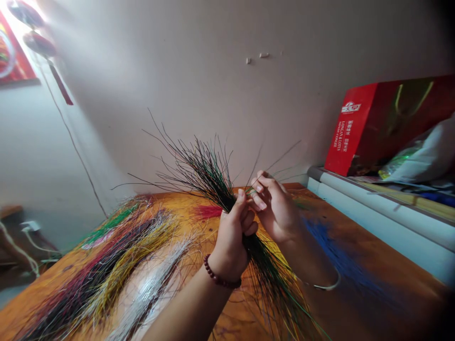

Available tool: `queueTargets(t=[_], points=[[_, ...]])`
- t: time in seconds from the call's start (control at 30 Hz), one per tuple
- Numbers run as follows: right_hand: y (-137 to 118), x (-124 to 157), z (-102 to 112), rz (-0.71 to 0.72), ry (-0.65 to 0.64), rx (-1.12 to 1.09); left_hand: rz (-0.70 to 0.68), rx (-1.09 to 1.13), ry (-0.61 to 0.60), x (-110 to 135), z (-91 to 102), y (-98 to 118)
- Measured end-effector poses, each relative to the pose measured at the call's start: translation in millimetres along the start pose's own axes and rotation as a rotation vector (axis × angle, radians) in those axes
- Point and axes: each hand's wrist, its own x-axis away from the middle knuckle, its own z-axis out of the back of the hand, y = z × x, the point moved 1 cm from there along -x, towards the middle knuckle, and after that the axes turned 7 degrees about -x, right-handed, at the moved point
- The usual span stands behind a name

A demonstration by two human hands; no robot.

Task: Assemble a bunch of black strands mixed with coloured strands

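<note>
My left hand is wrapped round a thick bundle of thin dark wires, mostly black with some green and a few orange ones. The bundle slants from upper left to lower right, and its ends fan out on both sides of the fist. Close beside it, my right hand pinches a few loose strands, dark and green, between thumb and fingers. Those strands stick up and to the right, apart from the main bundle. A beaded bracelet circles my left wrist; a pale bangle is on the right.
On the wooden table lie silver wires, yellow wires, dark red and black wires, green wires, red wires and blue wires. A red box stands on a white ledge at right.
</note>
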Motion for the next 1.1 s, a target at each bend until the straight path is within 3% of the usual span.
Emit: queueTargets(t=[0.2,0.53,0.7,0.9,1.1], points=[[-0.6,-4.3,6.8,-0.047,0.009,0.138,-0.028,-0.059,-0.029,3.0,-1.7,-1.2],[-12.6,-10.8,23.1,-0.057,-0.166,0.377,0.058,-0.141,-0.085,3.0,-0.4,-4.4],[-14.0,-19.3,34.2,-0.067,-0.111,0.459,0.079,-0.153,-0.082,-1.4,0.4,-7.9],[-10.4,-28.7,43.2,0.057,-0.039,0.616,0.109,-0.14,-0.055,-10.7,5.1,-11.2],[9.6,-39.0,57.1,0.165,0.092,0.744,0.156,-0.093,0.007,-24.0,29.3,-17.3]])
